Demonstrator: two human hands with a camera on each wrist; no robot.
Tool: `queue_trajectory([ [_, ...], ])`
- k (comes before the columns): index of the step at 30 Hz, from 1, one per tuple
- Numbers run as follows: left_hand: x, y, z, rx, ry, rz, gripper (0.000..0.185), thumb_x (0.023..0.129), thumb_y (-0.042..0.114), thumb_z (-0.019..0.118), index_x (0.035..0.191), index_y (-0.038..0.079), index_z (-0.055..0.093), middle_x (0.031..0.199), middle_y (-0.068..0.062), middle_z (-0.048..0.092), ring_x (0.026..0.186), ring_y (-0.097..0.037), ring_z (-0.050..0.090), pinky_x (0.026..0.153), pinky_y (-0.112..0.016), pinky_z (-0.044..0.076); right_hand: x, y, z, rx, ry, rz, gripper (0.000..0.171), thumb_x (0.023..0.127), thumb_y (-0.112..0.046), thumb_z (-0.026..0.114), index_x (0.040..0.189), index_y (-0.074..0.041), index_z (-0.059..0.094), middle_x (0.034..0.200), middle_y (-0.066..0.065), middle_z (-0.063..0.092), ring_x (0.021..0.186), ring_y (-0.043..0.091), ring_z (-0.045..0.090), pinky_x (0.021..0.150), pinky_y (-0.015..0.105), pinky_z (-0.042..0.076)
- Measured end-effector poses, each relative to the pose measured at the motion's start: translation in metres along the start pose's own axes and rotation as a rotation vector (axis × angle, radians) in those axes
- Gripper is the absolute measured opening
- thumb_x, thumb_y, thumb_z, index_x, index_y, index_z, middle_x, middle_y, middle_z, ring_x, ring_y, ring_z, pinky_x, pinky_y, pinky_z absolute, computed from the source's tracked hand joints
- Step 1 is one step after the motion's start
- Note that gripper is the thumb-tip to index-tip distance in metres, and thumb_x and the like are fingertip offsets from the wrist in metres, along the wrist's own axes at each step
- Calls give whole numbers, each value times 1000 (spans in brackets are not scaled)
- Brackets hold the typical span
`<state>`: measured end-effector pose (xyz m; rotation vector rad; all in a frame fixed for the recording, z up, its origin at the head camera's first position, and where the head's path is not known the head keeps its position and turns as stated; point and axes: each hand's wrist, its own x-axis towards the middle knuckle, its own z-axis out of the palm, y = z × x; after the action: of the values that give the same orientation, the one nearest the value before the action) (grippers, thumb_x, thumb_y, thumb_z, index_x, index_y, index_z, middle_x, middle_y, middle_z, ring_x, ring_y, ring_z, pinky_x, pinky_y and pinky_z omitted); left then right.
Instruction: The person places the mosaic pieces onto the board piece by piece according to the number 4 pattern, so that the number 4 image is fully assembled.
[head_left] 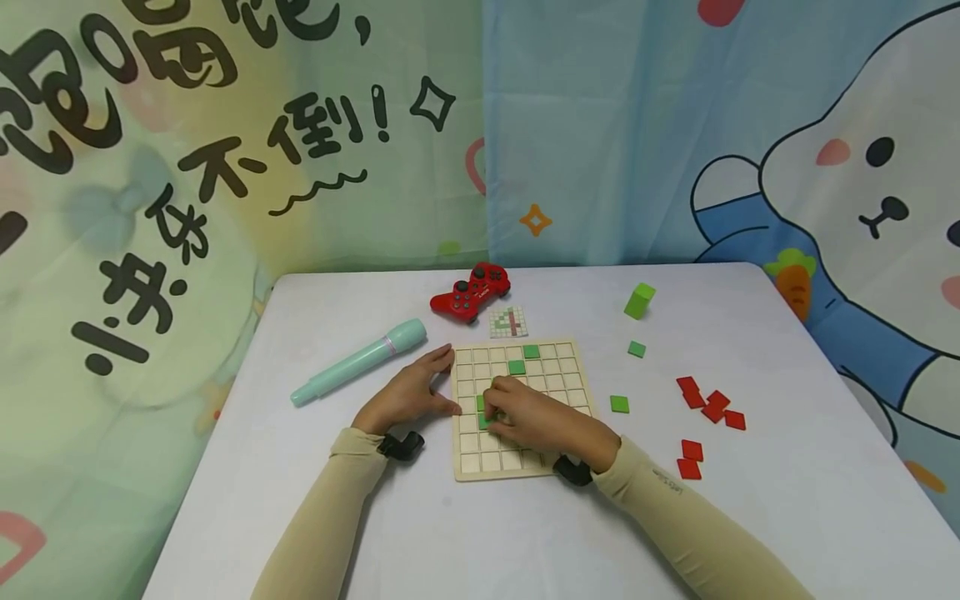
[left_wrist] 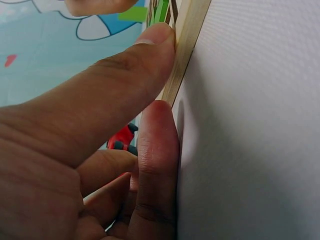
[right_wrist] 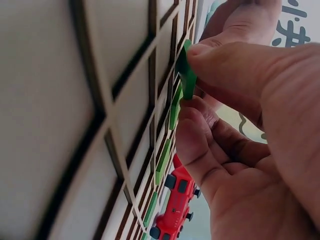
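A wooden grid board (head_left: 555, 383) lies on the white table, with green square tiles (head_left: 531, 352) in several of its cells. Over the left part of the grid, my right hand (head_left: 536, 417) pinches a green tile (right_wrist: 187, 75) between thumb and fingertips; the tile stands tilted at the grid. My left hand (head_left: 408, 392) rests at the board's left edge, thumb and forefinger extended. In the left wrist view, its thumb (left_wrist: 125, 75) lies against the wooden rim (left_wrist: 185, 55). Part of the grid is hidden under my right hand.
Behind the board lie a small patterned grid card (head_left: 508, 322) and a red game controller (head_left: 471, 293). A mint-green tube-shaped thing (head_left: 360, 362) is at left. To the right are a green tile stack (head_left: 639, 302), loose green tiles (head_left: 619, 404) and several red tiles (head_left: 692, 451).
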<state>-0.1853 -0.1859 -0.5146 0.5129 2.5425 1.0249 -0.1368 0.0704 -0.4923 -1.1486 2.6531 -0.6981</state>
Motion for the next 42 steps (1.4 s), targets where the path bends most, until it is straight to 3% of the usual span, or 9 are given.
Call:
queue_trajectory([
  [9, 4, 2, 0, 6, -3, 4, 104, 84, 26, 93, 167, 7, 33, 179, -5, 25, 167, -30, 22, 133, -50, 27, -1, 0, -2, -39, 1, -28, 13, 100, -15, 76, 92, -17, 66, 104, -1, 59, 95, 10, 54, 85, 27, 53],
  [14, 4, 3, 2, 3, -6, -6, 105, 84, 26, 93, 167, 8, 32, 180, -5, 24, 167, -30, 21, 133, -50, 26, -10, 3, -8, 1, 16, 10, 3, 103, -17, 72, 101, -14, 72, 110, -1, 63, 99, 11, 58, 87, 29, 55],
  [20, 4, 7, 4, -4, -3, -8, 105, 83, 25, 94, 167, 8, 33, 179, -5, 25, 167, -31, 21, 133, -51, 25, -49, 28, -32, 83, 218, 97, 11, 104, -14, 69, 115, -11, 73, 118, 2, 67, 95, 12, 63, 83, 33, 59],
  [24, 3, 6, 4, -10, -3, -13, 105, 83, 25, 94, 167, 9, 33, 180, -5, 24, 167, -30, 20, 133, -50, 25, -83, 57, -43, 56, 371, 180, 17, 101, -5, 72, 117, -10, 71, 116, 2, 68, 93, 11, 61, 79, 33, 58],
  [29, 1, 3, 3, -5, -1, -19, 106, 83, 26, 94, 167, 9, 32, 180, -3, 24, 167, -30, 20, 133, -51, 26, -115, 86, -49, -9, 464, 313, 24, 98, -1, 73, 120, -12, 71, 111, 3, 69, 90, 14, 59, 74, 29, 55],
  [34, 0, 3, 3, -22, -5, -17, 107, 83, 27, 94, 167, 8, 31, 180, -4, 23, 167, -31, 19, 132, -53, 27, -130, 102, -46, -25, 470, 382, 25, 98, -1, 73, 122, -9, 71, 113, 6, 69, 93, 19, 64, 80, 36, 59],
  [39, -2, 4, 3, -15, 3, -26, 107, 83, 27, 94, 168, 9, 31, 180, -5, 23, 167, -31, 20, 132, -52, 28, -133, 109, -41, 4, 413, 433, 26, 98, -4, 73, 123, -8, 70, 116, 9, 71, 94, 20, 64, 79, 23, 56],
  [42, -2, 4, 3, -19, 6, -33, 108, 82, 27, 94, 168, 10, 31, 180, -4, 23, 166, -31, 23, 131, -53, 29, -134, 112, -39, 7, 372, 442, 25, 98, -6, 75, 122, -8, 70, 112, 8, 71, 93, 19, 64, 79, 23, 56],
])
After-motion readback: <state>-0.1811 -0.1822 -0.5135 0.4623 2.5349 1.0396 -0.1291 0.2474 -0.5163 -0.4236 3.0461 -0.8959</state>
